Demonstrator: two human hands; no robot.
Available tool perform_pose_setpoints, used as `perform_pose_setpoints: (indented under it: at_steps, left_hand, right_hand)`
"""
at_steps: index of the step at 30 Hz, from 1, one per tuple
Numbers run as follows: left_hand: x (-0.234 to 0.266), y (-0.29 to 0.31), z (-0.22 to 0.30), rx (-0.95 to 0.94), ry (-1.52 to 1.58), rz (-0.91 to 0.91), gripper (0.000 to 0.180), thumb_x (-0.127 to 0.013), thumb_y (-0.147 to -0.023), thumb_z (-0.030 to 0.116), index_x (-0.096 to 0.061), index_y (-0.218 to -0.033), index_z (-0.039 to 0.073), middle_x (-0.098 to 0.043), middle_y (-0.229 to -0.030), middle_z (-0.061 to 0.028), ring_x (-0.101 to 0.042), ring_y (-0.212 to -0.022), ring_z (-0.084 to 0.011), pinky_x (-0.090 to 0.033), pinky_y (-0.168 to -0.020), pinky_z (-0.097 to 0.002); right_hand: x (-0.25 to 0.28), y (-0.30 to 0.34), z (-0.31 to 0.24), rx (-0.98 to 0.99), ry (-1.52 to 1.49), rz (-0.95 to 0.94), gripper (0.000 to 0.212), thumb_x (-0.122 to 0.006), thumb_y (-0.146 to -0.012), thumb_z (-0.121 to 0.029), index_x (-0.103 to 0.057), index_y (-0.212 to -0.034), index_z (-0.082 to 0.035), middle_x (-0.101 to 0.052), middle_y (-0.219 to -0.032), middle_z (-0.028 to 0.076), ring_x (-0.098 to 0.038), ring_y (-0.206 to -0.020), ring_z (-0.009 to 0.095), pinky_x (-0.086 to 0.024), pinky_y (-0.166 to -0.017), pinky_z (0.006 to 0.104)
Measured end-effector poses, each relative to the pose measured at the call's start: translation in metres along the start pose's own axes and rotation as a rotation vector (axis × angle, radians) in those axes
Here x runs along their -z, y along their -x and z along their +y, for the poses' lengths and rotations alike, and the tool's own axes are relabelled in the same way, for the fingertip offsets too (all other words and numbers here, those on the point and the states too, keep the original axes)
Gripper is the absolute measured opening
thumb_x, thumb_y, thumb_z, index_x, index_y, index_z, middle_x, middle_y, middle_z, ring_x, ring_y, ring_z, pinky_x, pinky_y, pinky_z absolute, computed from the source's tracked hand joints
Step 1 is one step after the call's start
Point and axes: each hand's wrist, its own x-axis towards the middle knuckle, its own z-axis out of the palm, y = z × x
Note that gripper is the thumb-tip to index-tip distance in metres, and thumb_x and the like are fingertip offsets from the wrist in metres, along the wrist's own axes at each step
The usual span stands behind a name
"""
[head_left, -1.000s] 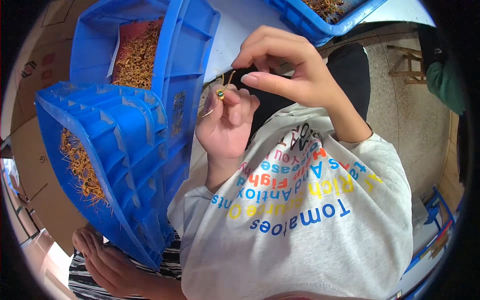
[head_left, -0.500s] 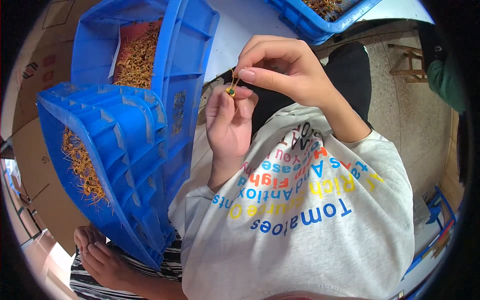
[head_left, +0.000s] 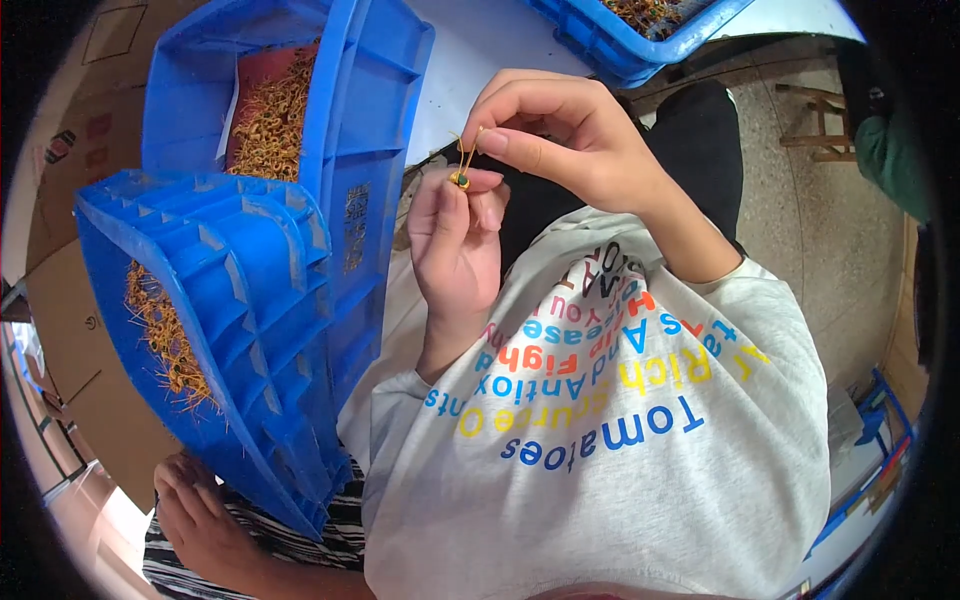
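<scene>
My left hand [head_left: 455,240] pinches a small ring-shaped wire coil [head_left: 459,181] between thumb and forefinger. The coil is wound in gold-coloured wire and shows green at its centre. Thin wire leads [head_left: 466,158] rise from it. Just above and to the right, my right hand [head_left: 575,135] is closed, thumb against forefinger, at the upper end of a lead. The fingertips partly cover the coil and the wire end.
To the left, a blue plastic bin [head_left: 365,180] holds many similar coils [head_left: 270,120]. A second, tilted blue bin [head_left: 265,260] in front contains more. Another blue bin [head_left: 640,60] stands at the top. A co-worker's hand [head_left: 205,515] rests at lower left; a wooden stool [head_left: 825,125] is at right.
My hands stay nearly in place around the coil; the leads look slightly more spread. The co-worker's hand at lower left has shifted a little to the right.
</scene>
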Motion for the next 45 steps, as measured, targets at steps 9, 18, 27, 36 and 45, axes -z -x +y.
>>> perform_pose_setpoints:
  at_steps: [9, 18, 27, 36, 45]
  left_hand:
    - [-0.001, 0.004, 0.001, -0.148, -0.398, 0.117, 0.026, -0.045, -0.101, 0.019, -0.058, -0.105, -0.002, -0.058, -0.086, -0.0078, -0.043, -0.07, -0.0091, -0.037, -0.067, -0.0204]
    - [0.0, 0.001, -0.003, -0.244, -0.589, 0.146, 0.022, -0.051, -0.096, 0.015, -0.062, -0.104, -0.002, -0.056, -0.077, -0.0039, -0.045, -0.065, -0.009, -0.033, -0.058, -0.02]
    - [0.003, 0.002, 0.002, -0.097, -0.266, 0.087, 0.026, -0.044, -0.102, 0.02, -0.058, -0.106, -0.002, -0.058, -0.087, -0.008, -0.043, -0.069, -0.009, -0.037, -0.068, -0.0192]
    - [0.004, 0.002, -0.001, -0.087, -0.234, 0.068, 0.028, -0.043, -0.103, 0.021, -0.059, -0.107, -0.002, -0.056, -0.078, -0.0059, -0.04, -0.064, -0.0095, -0.038, -0.071, -0.0203]
    - [0.003, 0.003, -0.004, -0.082, -0.196, 0.04, 0.028, -0.043, -0.103, 0.021, -0.059, -0.108, -0.002, -0.054, -0.077, -0.0052, -0.04, -0.064, -0.0091, -0.037, -0.068, -0.0204]
  right_hand:
    - [0.001, 0.0, 0.004, 0.0, 0.024, 0.065, 0.006, -0.065, -0.089, -0.003, -0.068, -0.091, 0.002, -0.062, -0.091, 0.005, -0.058, -0.073, 0.01, -0.046, -0.065, 0.0179]
    - [0.004, 0.0, 0.006, 0.006, 0.174, 0.088, 0.003, -0.067, -0.086, 0.001, -0.066, -0.088, 0.001, -0.061, -0.093, 0.004, -0.057, -0.069, 0.008, -0.043, -0.063, 0.0165]
    - [0.004, 0.0, 0.002, 0.05, 0.192, 0.1, 0.004, -0.067, -0.085, 0.001, -0.067, -0.089, 0.001, -0.061, -0.091, 0.003, -0.053, -0.068, 0.007, -0.04, -0.062, 0.0156]
    - [-0.003, 0.001, 0.005, -0.086, -0.166, 0.102, 0.006, -0.068, -0.087, -0.005, -0.069, -0.091, 0.0, -0.066, -0.087, 0.003, -0.057, -0.07, 0.006, -0.044, -0.063, 0.0157]
    - [-0.007, 0.002, 0.009, -0.133, -0.281, 0.11, 0.009, -0.067, -0.089, -0.006, -0.069, -0.093, 0.0, -0.068, -0.084, 0.004, -0.06, -0.071, 0.006, -0.047, -0.064, 0.0154]
